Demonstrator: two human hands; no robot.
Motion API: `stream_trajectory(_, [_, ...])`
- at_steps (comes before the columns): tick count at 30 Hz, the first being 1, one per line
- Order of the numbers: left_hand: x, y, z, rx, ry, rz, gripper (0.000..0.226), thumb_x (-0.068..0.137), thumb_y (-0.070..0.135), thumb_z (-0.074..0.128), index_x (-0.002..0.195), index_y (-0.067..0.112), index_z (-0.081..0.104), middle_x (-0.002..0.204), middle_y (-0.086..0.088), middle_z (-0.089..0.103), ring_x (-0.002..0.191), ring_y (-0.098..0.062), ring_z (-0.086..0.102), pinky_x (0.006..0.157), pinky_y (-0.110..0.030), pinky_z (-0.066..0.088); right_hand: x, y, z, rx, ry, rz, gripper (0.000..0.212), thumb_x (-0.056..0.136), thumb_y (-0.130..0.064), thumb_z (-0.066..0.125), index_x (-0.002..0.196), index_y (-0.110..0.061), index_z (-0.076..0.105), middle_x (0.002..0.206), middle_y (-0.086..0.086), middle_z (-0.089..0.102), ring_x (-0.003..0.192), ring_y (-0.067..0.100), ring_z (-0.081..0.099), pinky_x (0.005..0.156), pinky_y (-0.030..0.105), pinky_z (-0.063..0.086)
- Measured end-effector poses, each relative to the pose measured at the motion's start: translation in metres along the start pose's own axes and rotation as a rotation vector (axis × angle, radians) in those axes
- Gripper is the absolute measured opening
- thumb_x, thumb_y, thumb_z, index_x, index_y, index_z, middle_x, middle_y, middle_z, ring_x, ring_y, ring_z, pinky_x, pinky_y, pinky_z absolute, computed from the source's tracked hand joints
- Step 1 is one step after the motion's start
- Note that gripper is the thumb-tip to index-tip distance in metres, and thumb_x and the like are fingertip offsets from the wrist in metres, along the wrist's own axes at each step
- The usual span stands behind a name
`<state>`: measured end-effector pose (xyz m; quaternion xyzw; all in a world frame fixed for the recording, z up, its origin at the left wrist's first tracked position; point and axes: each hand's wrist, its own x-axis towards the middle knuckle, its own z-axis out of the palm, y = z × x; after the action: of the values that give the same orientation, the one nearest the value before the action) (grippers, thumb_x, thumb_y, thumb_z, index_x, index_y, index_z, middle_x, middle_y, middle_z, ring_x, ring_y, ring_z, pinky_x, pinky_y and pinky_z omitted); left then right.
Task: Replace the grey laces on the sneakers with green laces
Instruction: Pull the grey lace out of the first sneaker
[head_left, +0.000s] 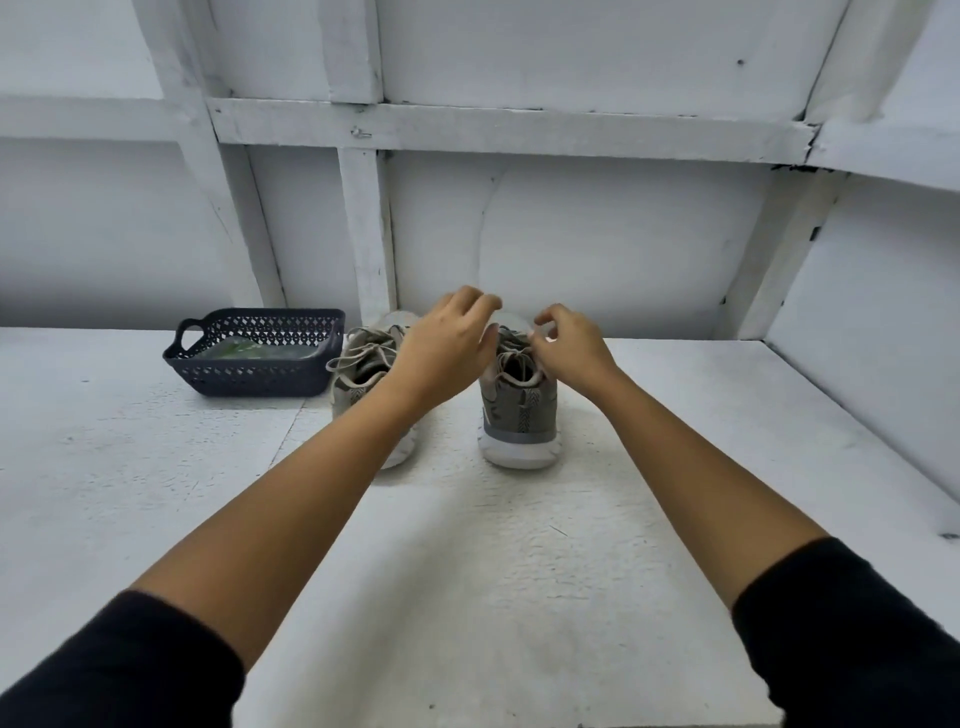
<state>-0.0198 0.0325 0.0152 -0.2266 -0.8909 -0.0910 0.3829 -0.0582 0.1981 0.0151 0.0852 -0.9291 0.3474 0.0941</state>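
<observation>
1. Two grey-brown sneakers are set side by side on the white tabletop, close to its far edge. Each long axis runs away from the viewer, with heels toward the viewer and toes toward the white wall.
2. The right sneaker is seen upright on its white sole, its heel in full view. The left sneaker is partly covered by the left forearm.
3. The left hand is held over the front of the right sneaker with its fingers bent downward. Whether anything is gripped cannot be told, since the fingertips are hidden.
4. The right hand is curled, and its thumb and forefinger are brought together on the grey lace at the right sneaker's collar.
5. On the left sneaker, loose grey laces are seen lying in loops over the tongue.
6. A dark blue basket is placed just beside the left sneaker, on its left. A clear packet with something green in it is seen inside.
7. A broad stretch of tabletop is left between the heels and the viewer, and more to the right of the right sneaker. Beyond the toes the room is closed off by the wall.
</observation>
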Motion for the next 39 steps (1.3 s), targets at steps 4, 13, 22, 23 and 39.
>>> stream_trajectory(4, [0.013, 0.008, 0.026, -0.156, -0.241, -0.288, 0.030, 0.092, 0.018, 0.051, 0.119, 0.008, 0.057, 0.123, -0.015, 0.049, 0.105, -0.031, 0.054, 0.083, -0.042, 0.049, 0.001, 0.010, 0.003, 0.131, -0.094, 0.124, 0.044, 0.094, -0.030, 0.052, 0.133, -0.011, 0.045, 0.124, 0.014, 0.057, 0.111, 0.027, 0.055, 0.081, 0.029, 0.042])
stream_trajectory(13, [0.018, 0.018, 0.038, -0.281, -0.334, -0.486, 0.026, 0.087, 0.021, 0.064, 0.109, 0.009, 0.069, 0.106, -0.011, 0.069, 0.101, -0.026, 0.061, 0.084, -0.031, 0.043, 0.004, 0.028, 0.014, 0.175, -0.059, 0.181, 0.039, 0.096, -0.034, 0.048, 0.099, 0.000, 0.066, 0.093, 0.019, 0.066, 0.086, 0.034, 0.063, 0.078, 0.050, 0.055])
stream_trajectory(22, [-0.004, 0.043, 0.013, -0.242, -0.314, -0.494, 0.020, 0.085, 0.025, 0.064, 0.095, 0.008, 0.065, 0.100, -0.009, 0.062, 0.094, -0.025, 0.056, 0.079, -0.035, 0.045, -0.032, 0.022, 0.000, 0.116, -0.016, 0.118, 0.032, 0.098, -0.028, 0.044, 0.078, -0.007, 0.057, 0.077, 0.012, 0.056, 0.074, 0.028, 0.053, 0.063, 0.032, 0.042])
stream_trajectory(23, [-0.009, 0.049, 0.008, -0.244, -0.320, -0.493, 0.021, 0.084, 0.027, 0.066, 0.096, 0.009, 0.065, 0.102, -0.008, 0.061, 0.094, -0.025, 0.056, 0.080, -0.035, 0.045, -0.042, 0.022, -0.002, 0.111, -0.021, 0.117, 0.031, 0.098, -0.027, 0.044, 0.078, -0.008, 0.057, 0.077, 0.011, 0.056, 0.073, 0.027, 0.052, 0.063, 0.029, 0.038])
stream_trajectory(39, [-0.029, 0.072, -0.002, -0.404, -0.217, -0.594, 0.016, 0.088, 0.019, 0.058, 0.089, 0.006, 0.066, 0.119, 0.001, 0.046, 0.097, -0.009, 0.048, 0.073, -0.016, 0.031, -0.087, 0.028, -0.016, 0.136, -0.078, 0.060, 0.029, 0.098, -0.029, 0.045, 0.110, -0.010, 0.064, 0.098, 0.008, 0.065, 0.092, 0.022, 0.058, 0.068, 0.025, 0.041])
